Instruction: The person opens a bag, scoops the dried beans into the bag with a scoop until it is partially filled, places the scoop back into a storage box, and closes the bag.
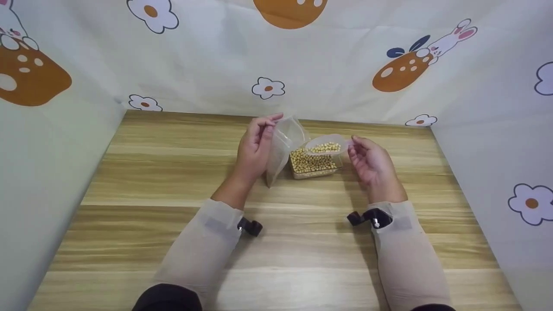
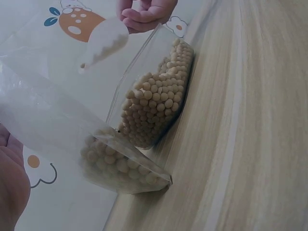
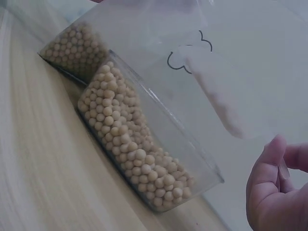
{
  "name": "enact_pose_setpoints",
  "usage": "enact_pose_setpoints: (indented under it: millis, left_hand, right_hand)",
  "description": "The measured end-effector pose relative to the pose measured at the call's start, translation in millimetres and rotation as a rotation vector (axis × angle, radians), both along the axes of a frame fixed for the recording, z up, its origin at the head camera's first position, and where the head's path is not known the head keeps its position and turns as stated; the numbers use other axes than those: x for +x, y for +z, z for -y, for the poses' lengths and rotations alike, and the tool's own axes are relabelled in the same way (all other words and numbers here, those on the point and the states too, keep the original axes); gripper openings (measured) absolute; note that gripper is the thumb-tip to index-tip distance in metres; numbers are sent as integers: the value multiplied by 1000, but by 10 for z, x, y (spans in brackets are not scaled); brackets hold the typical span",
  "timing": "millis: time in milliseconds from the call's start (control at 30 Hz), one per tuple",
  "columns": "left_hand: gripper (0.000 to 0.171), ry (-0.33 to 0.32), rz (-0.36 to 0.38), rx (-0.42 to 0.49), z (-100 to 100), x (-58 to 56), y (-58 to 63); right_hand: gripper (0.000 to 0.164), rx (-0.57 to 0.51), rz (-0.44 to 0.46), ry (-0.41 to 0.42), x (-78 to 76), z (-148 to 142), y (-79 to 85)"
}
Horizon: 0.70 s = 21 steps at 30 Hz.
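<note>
My left hand (image 1: 255,144) pinches the upper edge of a clear plastic bag (image 1: 280,149), its mouth spread. Soybeans (image 2: 118,163) fill the bag's bottom, which touches the table. Between thumb and fingers of my right hand (image 1: 373,162) is the handle of a translucent scoop (image 1: 343,142), loaded with soybeans (image 1: 326,148). It hovers level above a clear rectangular box (image 3: 168,125), to the right of the bag's mouth. More soybeans (image 3: 130,139) lie in that box, heaped unevenly, as the right wrist view shows. In the left wrist view only part of the left hand (image 2: 10,183) appears.
Both hands work over a wood-grain table (image 1: 173,172), near its back edge. A cream curtain (image 1: 207,65) printed with flowers, rabbits and orange shapes rises behind and on both sides. Black camera mounts (image 1: 250,226) sit on the wrists.
</note>
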<state>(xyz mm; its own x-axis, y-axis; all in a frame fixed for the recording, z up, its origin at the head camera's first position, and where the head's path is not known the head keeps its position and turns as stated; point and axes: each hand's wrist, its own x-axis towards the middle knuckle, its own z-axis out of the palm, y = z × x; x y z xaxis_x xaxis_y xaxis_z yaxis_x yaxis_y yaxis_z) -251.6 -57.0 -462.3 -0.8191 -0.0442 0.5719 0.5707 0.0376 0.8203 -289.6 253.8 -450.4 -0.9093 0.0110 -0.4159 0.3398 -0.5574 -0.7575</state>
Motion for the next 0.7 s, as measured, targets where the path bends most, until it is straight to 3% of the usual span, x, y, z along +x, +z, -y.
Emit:
enact_pose_setpoints:
  millis: [333, 467, 700]
  left_hand:
    - [19, 7, 5, -28, 15, -3, -12]
    - [18, 0, 10, -16, 13, -2, -11]
    - [18, 2, 11, -6, 2, 0, -5]
  right_hand:
    - [3, -65, -31, -14, -14, -71, 200]
    - [11, -65, -53, -2, -28, -80, 317]
    - [8, -59, -149, 22, -25, -33, 551]
